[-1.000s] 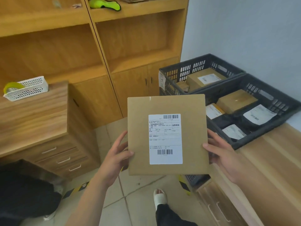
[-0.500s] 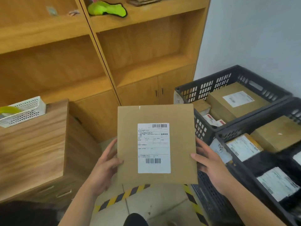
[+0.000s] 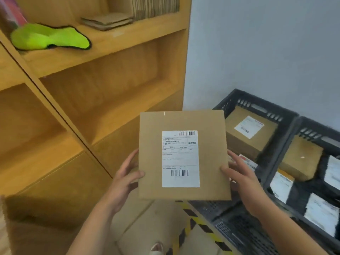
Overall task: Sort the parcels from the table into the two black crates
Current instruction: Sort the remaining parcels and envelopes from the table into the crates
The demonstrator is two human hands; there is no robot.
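Note:
I hold a flat brown cardboard parcel [image 3: 150,155] with a white shipping label facing me, upright in front of my chest. My left hand [image 3: 125,173] grips its left edge and my right hand [image 3: 239,173] grips its right edge. Two black crates stand to the right. The far crate [image 3: 257,105] holds a brown box with a label. The near crate [image 3: 312,127] holds a brown box and several dark bags with white labels. The parcel hides the far crate's left corner.
A wooden shelf unit [image 3: 103,100] fills the left and middle. A bright green cloth [image 3: 47,37] and flat cardboard sheets [image 3: 106,21] lie on an upper shelf. A grey wall is behind the crates. Yellow-black tape [image 3: 193,225] marks the floor below.
The view has swung up and towards the crates, which now sit closer at the right. The wooden drawer unit and white basket have left the view. Both hands still hold the parcel.

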